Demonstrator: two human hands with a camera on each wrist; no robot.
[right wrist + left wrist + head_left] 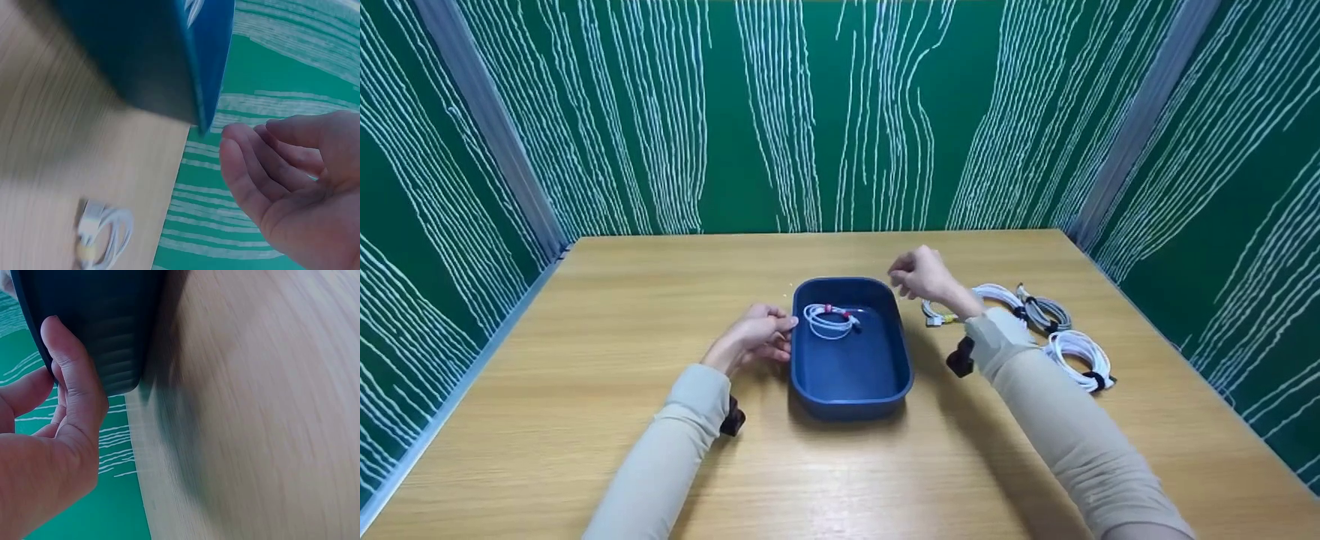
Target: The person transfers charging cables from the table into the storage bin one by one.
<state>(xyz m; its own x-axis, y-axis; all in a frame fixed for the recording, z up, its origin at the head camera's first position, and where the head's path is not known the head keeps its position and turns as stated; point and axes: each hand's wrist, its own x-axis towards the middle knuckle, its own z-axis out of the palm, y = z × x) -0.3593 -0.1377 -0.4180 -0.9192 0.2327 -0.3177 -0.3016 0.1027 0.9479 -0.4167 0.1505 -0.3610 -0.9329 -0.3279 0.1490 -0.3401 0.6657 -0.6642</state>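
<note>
A dark blue plastic bin (847, 401) stands on the table with one coiled white cable (831, 321), tied with red bands, lying at its far end. My left hand (756, 335) pinches the bin's left rim; in the left wrist view a finger (73, 360) lies against the outer wall and the thumb (31, 391) meets the rim. Just off the bin's far right corner, my right hand (922, 274) hovers with loosely bent fingers and nothing in them. The right wrist view shows this hand (298, 169) apart from the bin (152, 62).
Right of the bin, partly behind my right forearm, lie a cable with a yellow band (941, 319), a white coil (997, 295), a grey coil (1048, 313) and another white coil (1080, 360) with a black tie. Green walls with white lines (780, 112) enclose the wooden table (675, 270).
</note>
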